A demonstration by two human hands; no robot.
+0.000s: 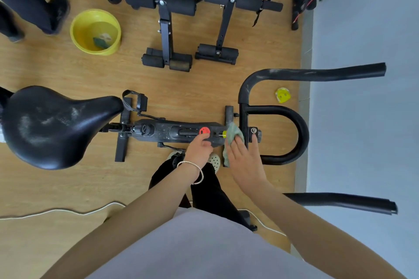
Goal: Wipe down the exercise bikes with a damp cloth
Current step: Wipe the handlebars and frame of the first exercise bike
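A black exercise bike lies below me, its frame (pixel 172 131) running left to right, with a dusty saddle (pixel 52 124) at the left and curved handlebars (pixel 294 75) at the right. My right hand (pixel 246 158) presses a green cloth (pixel 234 135) against the frame just before the handlebar post. My left hand (pixel 199 147) grips the frame beside a red knob (pixel 204 130); a bangle circles that wrist.
A yellow basin (pixel 95 31) with water and a green cloth stands on the wooden floor at upper left. Black sit-up benches (pixel 167 29) stand behind the bike. Another person's legs (pixel 34 0) are at far left. A white cable (pixel 68 210) crosses the floor. The grey wall (pixel 362 29) is at the right.
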